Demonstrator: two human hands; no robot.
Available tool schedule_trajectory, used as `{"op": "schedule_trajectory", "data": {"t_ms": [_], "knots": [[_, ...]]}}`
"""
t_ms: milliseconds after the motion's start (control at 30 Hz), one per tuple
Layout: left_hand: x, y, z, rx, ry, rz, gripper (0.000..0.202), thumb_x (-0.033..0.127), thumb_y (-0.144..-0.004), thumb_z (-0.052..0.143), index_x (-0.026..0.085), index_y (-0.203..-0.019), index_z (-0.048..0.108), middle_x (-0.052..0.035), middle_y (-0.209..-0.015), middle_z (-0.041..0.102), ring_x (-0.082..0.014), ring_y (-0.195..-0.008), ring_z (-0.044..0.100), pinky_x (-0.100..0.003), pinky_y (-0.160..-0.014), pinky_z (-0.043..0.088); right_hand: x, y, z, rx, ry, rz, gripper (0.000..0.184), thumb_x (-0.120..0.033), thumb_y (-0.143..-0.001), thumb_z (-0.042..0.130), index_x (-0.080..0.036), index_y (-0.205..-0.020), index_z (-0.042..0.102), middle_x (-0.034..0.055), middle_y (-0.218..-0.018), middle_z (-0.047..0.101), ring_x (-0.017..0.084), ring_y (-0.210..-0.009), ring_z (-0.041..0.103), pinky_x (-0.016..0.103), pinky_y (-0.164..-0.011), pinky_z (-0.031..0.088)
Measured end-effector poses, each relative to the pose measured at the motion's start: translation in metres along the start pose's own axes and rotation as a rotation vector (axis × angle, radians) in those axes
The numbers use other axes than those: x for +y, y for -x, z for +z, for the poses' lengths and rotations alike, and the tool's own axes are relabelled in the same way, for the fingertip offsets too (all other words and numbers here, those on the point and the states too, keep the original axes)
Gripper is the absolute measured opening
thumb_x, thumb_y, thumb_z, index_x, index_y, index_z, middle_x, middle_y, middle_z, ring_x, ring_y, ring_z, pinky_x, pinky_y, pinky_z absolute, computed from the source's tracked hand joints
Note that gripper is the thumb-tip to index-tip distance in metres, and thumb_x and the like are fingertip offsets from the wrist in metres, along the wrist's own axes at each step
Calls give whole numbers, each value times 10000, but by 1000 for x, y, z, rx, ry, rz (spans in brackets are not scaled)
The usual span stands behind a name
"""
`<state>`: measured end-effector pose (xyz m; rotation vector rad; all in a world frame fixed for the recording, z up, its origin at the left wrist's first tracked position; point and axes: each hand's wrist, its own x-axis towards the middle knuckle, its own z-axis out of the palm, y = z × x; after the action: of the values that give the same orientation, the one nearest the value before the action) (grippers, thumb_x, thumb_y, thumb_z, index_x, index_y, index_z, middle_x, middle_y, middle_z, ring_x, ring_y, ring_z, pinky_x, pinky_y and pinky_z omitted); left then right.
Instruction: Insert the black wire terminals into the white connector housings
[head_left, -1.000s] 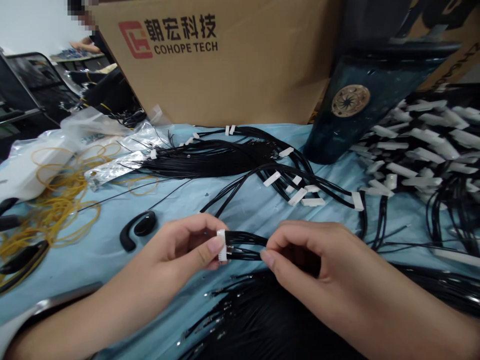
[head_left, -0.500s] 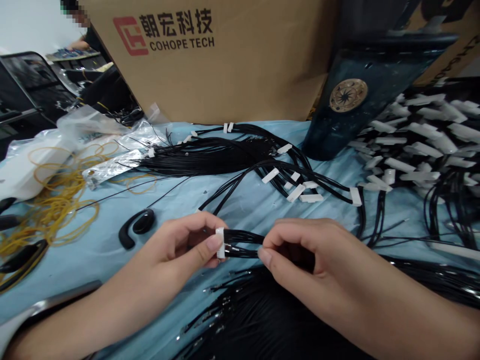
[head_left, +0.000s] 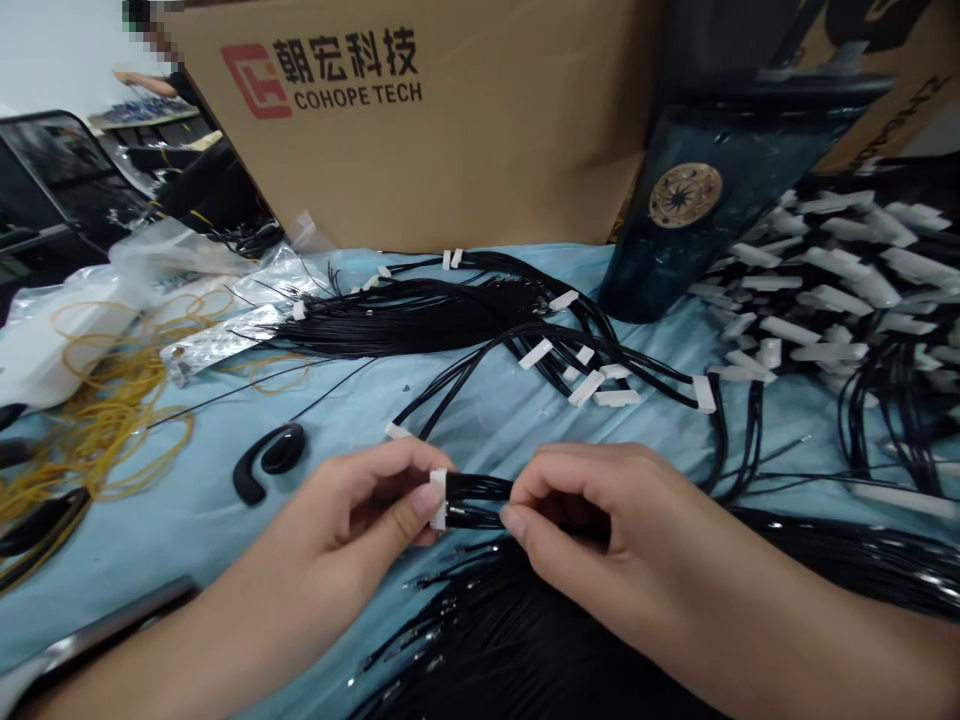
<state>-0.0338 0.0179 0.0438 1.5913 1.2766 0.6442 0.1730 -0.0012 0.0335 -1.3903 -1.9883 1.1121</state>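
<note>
Between thumb and fingers my left hand (head_left: 375,500) pinches a white plastic connector (head_left: 439,500), held upright a little above the blue cloth. Several black wires (head_left: 476,488) run from the connector's right side in an upper and a lower group. My right hand (head_left: 592,510) is closed on those wires a short way from the connector; its curled fingers hide where the wires continue. A metal terminal glints on the lower group near the connector. Below the hands lies a large bundle of loose black wires (head_left: 525,640) with metal-tipped ends.
Behind are finished-looking black harnesses (head_left: 420,315), a large cardboard box (head_left: 465,150) and a dark blue tumbler (head_left: 667,240). White connectors (head_left: 817,290) are heaped at right. Left are yellow rubber bands (head_left: 112,430) and a black earphone (head_left: 270,460). A person's arm (head_left: 154,85) shows far back.
The terminal in the lower wire group now sits closer to the connector, with less metal showing. Both hands keep their grips. The view has shifted slightly.
</note>
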Motion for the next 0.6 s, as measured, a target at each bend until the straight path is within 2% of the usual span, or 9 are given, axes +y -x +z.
{"op": "schedule_trajectory", "data": {"t_ms": [133,333,600], "knots": [[-2,3,0,-2,-5,1,145,293,-851,645,233,-743,721,23,-653,667,-157,-609,645,-208,-556,527,0,-3,1,-14,7,33,194,-114,-832,577,-205,-664,614,-52,-617,613,104,-565,523,246,-539,362],[-8,3,0,-8,22,5,156,311,-881,653,243,-758,720,26,-664,659,-166,-637,632,-216,-576,517,0,-5,3,14,7,-4,192,-127,-843,592,-200,-666,613,-63,-601,582,86,-548,482,230,-527,336],[-8,7,1,8,88,-4,194,354,-947,679,254,-796,747,55,-707,645,-133,-663,597,-174,-602,483,-2,-5,3,22,5,-15,206,-96,-848,574,-194,-685,652,-53,-606,597,90,-556,499,226,-521,340]]}}
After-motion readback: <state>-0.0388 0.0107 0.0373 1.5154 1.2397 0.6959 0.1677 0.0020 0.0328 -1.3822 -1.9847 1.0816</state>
